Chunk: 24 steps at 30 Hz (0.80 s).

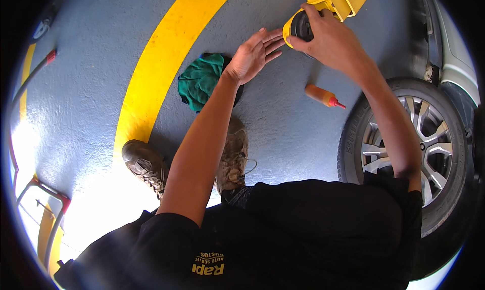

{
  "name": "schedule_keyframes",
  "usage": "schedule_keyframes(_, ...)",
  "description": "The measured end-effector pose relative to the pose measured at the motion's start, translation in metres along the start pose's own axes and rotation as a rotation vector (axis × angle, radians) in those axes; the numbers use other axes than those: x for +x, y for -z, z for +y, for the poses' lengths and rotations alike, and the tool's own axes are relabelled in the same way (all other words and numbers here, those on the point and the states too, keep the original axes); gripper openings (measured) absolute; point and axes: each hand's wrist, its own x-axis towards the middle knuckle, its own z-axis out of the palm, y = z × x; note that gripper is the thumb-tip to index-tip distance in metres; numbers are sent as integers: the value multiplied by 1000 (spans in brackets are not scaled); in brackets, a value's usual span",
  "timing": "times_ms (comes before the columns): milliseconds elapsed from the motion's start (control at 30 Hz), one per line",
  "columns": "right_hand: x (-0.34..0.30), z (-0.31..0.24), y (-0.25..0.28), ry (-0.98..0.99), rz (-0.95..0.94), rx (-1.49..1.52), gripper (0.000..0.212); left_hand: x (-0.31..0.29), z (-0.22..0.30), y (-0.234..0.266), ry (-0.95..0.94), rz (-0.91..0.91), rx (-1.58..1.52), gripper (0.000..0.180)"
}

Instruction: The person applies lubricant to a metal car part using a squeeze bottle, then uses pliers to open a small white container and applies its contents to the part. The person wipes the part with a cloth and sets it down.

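Observation:
My right hand [331, 39] is wrapped over a round yellow piece with a black top [302, 27], thumb and fingers on opposite sides of it. This piece is right beside a yellow metal bracket [331, 1] at the upper right; I cannot tell whether the two are joined. From the left, my left hand [255, 55] reaches toward the round piece with its fingers stretched out, the tips close to its yellow side. Contact there is unclear. Below the left wrist, a crumpled green cloth [202, 82] lies on the floor.
An orange squeeze bottle with a red tip [323, 96] is on the grey floor [283, 153] below my right hand. At the right stands a vehicle wheel [422, 143]. A yellow stripe [146, 82] curves across the floor. A red-and-grey tubular frame [55, 199] stands far left.

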Motion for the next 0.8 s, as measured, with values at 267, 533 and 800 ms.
schedule_keyframes(267,-12,18,-28,242,465,-218,72,2,-3,0,-7,-43,28,92)
schedule_keyframes(533,-10,29,-14,589,313,-205,72,2,-2,3,-8,-80,53,92)
schedule_keyframes(800,-7,11,-3,136,66,-76,77,-1,1,1,3,-76,71,97)
